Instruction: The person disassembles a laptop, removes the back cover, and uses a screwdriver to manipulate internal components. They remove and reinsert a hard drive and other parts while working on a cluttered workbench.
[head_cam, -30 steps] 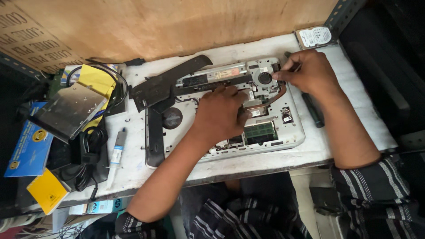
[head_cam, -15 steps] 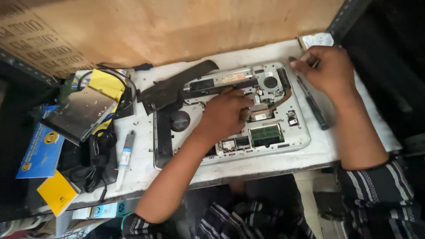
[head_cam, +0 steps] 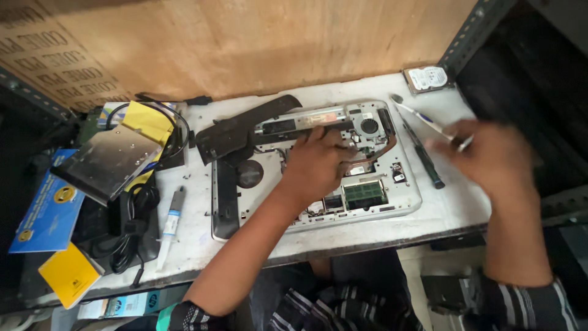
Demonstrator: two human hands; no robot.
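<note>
An opened silver laptop base lies bottom-up on the white bench, showing its fan, a copper heat pipe and a green memory module. My left hand rests on the middle of the board, fingers bent down beside the heat pipe; whether it grips anything is hidden. My right hand, blurred, hovers off the laptop's right edge. It pinches a thin pale tool that points up-left toward the laptop's corner. A dark screwdriver lies on the bench beside the laptop.
Black cover panels and a black strip lie at the laptop's left. A hard drive sits back right. A paste syringe, metal drive caddy, black cables and blue and yellow packets crowd the left. A wooden board stands behind.
My right hand has left the laptop's top right corner and moved right and toward me, carrying the thin tool. My left hand stays on the board.
</note>
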